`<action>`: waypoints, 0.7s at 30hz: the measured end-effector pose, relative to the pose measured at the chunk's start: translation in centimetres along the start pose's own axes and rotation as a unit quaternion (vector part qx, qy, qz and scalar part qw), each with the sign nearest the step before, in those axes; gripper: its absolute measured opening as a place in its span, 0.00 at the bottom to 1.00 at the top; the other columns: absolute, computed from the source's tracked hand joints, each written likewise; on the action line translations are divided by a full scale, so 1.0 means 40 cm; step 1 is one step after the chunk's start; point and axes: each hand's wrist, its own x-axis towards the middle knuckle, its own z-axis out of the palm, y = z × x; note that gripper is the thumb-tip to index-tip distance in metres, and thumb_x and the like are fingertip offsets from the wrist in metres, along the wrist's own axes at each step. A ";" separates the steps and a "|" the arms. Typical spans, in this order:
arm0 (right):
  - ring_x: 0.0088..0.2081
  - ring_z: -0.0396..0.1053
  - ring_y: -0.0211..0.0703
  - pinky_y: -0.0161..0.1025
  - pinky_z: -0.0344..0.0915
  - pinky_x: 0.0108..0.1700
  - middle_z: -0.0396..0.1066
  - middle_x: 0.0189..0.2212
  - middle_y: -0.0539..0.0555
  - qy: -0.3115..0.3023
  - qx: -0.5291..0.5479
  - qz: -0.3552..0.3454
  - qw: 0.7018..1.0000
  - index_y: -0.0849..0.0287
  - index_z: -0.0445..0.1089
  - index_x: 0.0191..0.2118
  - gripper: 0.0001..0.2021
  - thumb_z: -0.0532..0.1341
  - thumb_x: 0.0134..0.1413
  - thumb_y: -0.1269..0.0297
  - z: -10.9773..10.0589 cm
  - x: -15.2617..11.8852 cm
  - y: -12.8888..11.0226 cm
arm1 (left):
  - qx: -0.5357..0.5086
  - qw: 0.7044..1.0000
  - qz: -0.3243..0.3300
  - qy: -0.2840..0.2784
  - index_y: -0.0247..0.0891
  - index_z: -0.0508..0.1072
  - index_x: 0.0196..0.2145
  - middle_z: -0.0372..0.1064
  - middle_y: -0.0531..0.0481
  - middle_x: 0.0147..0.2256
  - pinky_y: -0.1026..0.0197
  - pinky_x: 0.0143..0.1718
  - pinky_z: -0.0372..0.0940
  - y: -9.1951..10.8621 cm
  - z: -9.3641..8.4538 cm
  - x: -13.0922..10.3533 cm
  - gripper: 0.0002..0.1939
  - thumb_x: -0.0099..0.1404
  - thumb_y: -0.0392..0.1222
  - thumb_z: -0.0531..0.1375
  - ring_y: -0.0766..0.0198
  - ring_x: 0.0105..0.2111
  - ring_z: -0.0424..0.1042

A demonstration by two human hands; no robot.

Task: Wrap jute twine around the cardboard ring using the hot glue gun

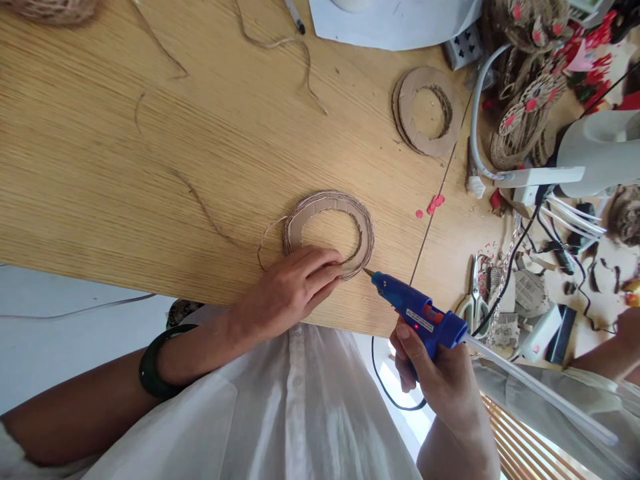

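A cardboard ring (pixel 369 233) with twine around its outer edge lies near the table's front edge. My left hand (pixel 300 283) rests on the ring's near left side, fingers pressed together over its rim; whether they pinch the twine is hidden. In my right hand (pixel 433 373) is a blue glue gun (pixel 415 310) with a small red light and a long clear glue stick at its back. Its nozzle tip is at the ring's near right edge, touching or very close. A loose strand of twine (pixel 200 203) trails left from the ring across the wood.
Stacked cardboard rings (pixel 410 123) lie at the back right, with red dots (pixel 434 205) nearer. Scissors (pixel 473 300), cables, a power strip (pixel 464 47) and woven pieces (pixel 525 120) crowd the right side. Another person's arm (pixel 607 350) shows at the far right. A pen (pixel 295 17) lies at the top.
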 end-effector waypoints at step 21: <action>0.13 0.59 0.35 0.35 0.56 0.17 0.59 0.13 0.42 -0.003 -0.036 -0.010 0.999 0.55 0.61 0.32 0.18 0.60 0.65 0.47 0.011 0.012 -0.010 | 0.002 1.000 0.008 -0.006 0.37 0.69 0.56 0.71 0.44 0.52 0.54 0.56 0.70 -0.001 -0.002 -0.001 0.14 0.75 0.31 0.54 0.60 0.52 0.72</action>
